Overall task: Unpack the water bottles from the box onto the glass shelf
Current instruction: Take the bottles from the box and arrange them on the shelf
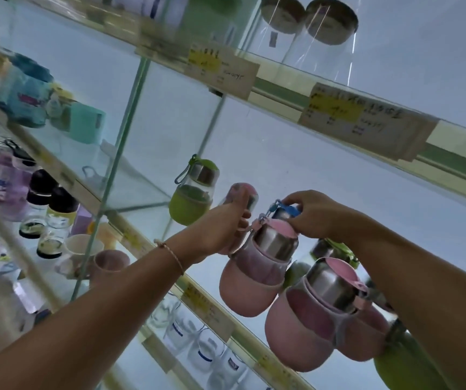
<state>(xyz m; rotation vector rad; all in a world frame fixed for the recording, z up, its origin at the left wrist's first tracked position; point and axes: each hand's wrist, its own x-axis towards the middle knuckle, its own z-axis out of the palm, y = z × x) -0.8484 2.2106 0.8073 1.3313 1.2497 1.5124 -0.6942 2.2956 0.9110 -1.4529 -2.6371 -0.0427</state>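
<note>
**Two hands set water bottles onto a glass shop shelf**

A pink water bottle (239, 192) is held up over the glass shelf (250, 340), at its back, with its rounded lid uppermost. The person's left hand (220, 232) is wrapped around its body. Just to the right, the right hand (313, 215) pinches the top of a blue-capped bottle (284, 212) with curled fingertips. Whether that bottle's base rests on the glass cannot be told, because other bottles hide it.

Two more pink bottles with steel collars stand in front of the hands, one near (250, 282) and one nearer (305, 333), close together. A green bottle (191, 202) stands apart to the left, deeper on the shelf. Other green bottles show behind the right forearm. The box is out of view.

This looks like the placing step, partway through the task, since several bottles are already out. The next move likely calls for lowering the held pink bottle upright into the gap between the green one and the pink row, without knocking its neighbours, then letting go.

Handwritten price labels (352, 114) line the shelf above.
</note>
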